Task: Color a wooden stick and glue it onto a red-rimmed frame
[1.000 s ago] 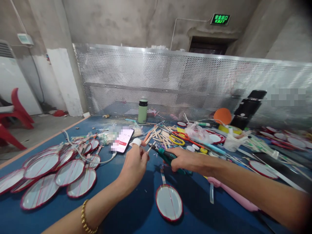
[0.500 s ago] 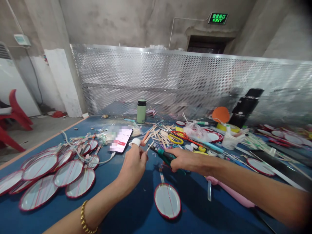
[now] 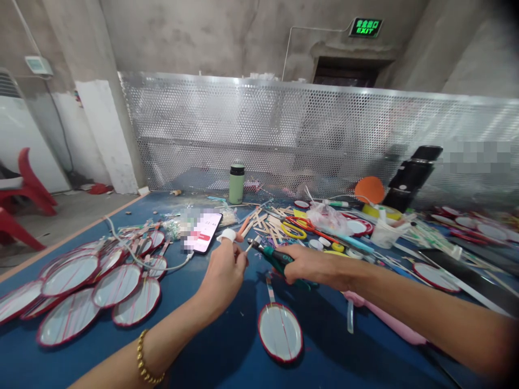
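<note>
My left hand (image 3: 225,266), with a white wrap on one finger, pinches a thin pale stick (image 3: 248,247) that points up and right. In my right hand (image 3: 302,263) are green-handled pliers (image 3: 267,252), their metal jaws at the tip of the stick. Whether the jaws are closed on it I cannot tell. Just below, a small oval paddle (image 3: 280,333) with a red rim and a strip-like handle lies flat on the blue table (image 3: 194,346).
Several red-rimmed paddles (image 3: 68,319) overlap at left, beside a phone (image 3: 206,232) on a white cable. Behind my hands lie wooden sticks (image 3: 272,227), red-handled scissors (image 3: 312,228) and a green bottle (image 3: 237,185). A white cup (image 3: 383,233) stands at right.
The plier jaws have shifted slightly left and lie closer to the stick's tip. Both hands keep their grips. The whole view has moved a little.
</note>
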Available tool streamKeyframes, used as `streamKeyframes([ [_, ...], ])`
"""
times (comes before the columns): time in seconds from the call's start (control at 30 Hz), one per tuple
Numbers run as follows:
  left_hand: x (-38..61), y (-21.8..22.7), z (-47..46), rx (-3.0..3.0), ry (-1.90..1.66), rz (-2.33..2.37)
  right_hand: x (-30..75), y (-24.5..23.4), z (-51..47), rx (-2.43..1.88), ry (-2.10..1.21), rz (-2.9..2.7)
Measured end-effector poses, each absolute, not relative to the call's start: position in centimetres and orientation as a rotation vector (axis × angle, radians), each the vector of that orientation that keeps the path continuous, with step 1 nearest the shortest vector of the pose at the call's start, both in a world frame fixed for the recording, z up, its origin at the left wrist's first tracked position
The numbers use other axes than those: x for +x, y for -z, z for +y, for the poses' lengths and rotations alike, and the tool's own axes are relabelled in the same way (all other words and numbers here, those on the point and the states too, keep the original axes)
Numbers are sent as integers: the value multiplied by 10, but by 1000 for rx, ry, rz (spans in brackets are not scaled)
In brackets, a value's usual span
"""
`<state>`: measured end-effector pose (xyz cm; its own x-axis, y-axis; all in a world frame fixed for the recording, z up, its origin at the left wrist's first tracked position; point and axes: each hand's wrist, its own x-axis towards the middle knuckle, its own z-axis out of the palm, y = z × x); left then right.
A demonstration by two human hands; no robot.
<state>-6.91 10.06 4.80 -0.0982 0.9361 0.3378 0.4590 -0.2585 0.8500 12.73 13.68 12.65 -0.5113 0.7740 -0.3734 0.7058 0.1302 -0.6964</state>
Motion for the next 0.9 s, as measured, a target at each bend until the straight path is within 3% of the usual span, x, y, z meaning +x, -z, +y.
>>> streamKeyframes([
  [0.9, -70, -48, 101, 1717, -1345, 1503, 124, -127, 134, -1485, -1335, -2322],
])
